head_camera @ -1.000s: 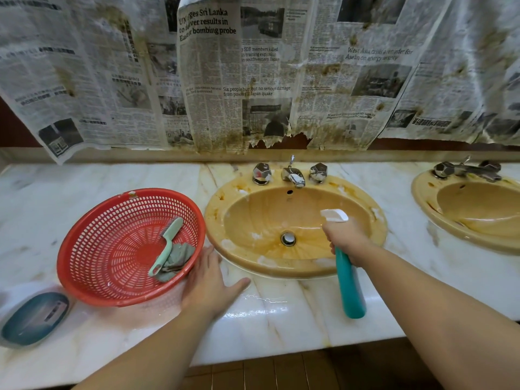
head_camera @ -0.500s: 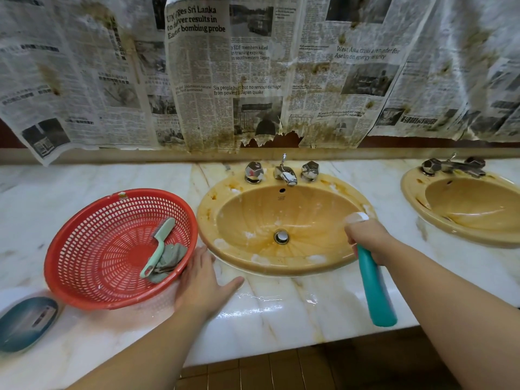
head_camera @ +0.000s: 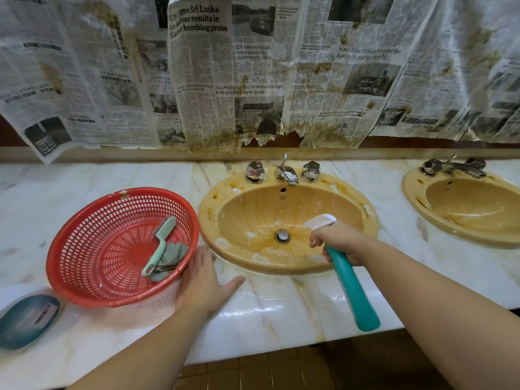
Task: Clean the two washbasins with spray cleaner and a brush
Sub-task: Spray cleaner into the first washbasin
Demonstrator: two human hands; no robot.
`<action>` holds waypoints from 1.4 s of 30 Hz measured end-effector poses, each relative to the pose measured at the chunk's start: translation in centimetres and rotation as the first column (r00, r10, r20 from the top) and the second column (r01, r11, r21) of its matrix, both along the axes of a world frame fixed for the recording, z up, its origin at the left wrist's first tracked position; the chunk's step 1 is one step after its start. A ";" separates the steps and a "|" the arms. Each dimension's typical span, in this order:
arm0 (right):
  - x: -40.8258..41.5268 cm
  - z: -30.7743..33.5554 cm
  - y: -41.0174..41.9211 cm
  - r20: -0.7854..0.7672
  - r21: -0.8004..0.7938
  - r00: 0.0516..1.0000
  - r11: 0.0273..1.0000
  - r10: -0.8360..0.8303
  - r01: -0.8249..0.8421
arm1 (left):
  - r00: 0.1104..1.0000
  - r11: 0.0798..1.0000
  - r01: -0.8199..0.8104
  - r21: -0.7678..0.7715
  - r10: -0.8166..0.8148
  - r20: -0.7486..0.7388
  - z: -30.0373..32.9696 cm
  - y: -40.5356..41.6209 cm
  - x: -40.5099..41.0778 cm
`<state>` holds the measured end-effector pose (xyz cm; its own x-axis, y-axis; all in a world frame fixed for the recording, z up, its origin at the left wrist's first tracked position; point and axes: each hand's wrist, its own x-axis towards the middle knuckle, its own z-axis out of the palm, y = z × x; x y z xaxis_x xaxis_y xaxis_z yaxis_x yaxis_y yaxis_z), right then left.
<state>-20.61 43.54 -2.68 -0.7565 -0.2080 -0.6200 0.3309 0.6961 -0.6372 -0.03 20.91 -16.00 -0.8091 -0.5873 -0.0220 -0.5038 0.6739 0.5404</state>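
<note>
A stained yellow washbasin [head_camera: 244, 257] sits in the middle of the marble counter, with foam patches inside. My right hand [head_camera: 340, 240] grips a teal spray bottle [head_camera: 353, 294] with a white nozzle, tilted over the basin's right side and pointing left into the bowl. My left hand [head_camera: 204, 282] rests flat on the counter, fingers apart, between the basin and a red basket [head_camera: 84, 243]. In the basket lie a pale green brush [head_camera: 160, 246] and a grey cloth [head_camera: 171, 258]. A second yellow washbasin [head_camera: 461, 209] is at the far right.
Chrome taps [head_camera: 284, 171] stand behind the middle basin and darker taps [head_camera: 455, 167] behind the right one. Stained newspaper [head_camera: 253, 68] hangs over the wall above. A dark blue oval object [head_camera: 26, 320] lies at the counter's front left. The counter [head_camera: 281, 308] is wet.
My right hand has swung the spray bottle from the basin's right rim back left over the bowl. My left hand has stayed flat on the counter.
</note>
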 end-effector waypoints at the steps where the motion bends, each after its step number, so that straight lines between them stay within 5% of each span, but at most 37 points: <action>1: 0.0 -0.2 -0.2 -0.020 0.018 1.000 1.000 -0.005 0.005 | 1.000 1.000 0.000 0.000 0.000 -0.002 0.0 0.0 0.1; 6: -1.2 -0.9 1.2 -0.300 0.116 0.937 0.967 -0.181 0.225 | 1.000 1.000 0.003 0.003 -0.003 -0.002 -0.1 0.0 0.2; 15: -1.1 -0.7 3.2 -0.310 0.131 0.923 0.951 -0.229 0.280 | 1.000 1.000 0.008 0.020 -0.009 0.005 0.2 0.0 0.0; 22: 2.1 0.4 -2.5 -0.231 -0.152 0.965 0.984 -0.123 0.089 | 0.978 0.985 0.083 0.151 -0.052 -0.200 1.8 1.3 -0.2; 28: 5.6 2.0 -9.6 -0.290 -0.360 0.955 0.932 -0.066 -0.045 | 0.958 0.902 0.275 0.332 -0.226 -0.179 7.2 4.9 -2.3; 36: 8.4 4.7 -15.2 -0.475 -0.420 0.873 0.844 0.109 -0.333 | 0.967 0.956 0.044 0.292 0.033 -0.254 10.8 1.7 -1.6; 42: 9.4 5.1 -18.3 -0.421 -0.470 0.870 0.759 0.256 -0.450 | 0.875 0.927 -0.149 0.344 0.285 -0.390 14.3 -5.1 1.4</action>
<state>-11.24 25.22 2.41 -0.6885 -0.7224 -0.0647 -0.1526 0.2315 -0.9608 1.37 15.77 -1.71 -0.6311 -0.7699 0.0948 -0.2925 0.3493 0.8902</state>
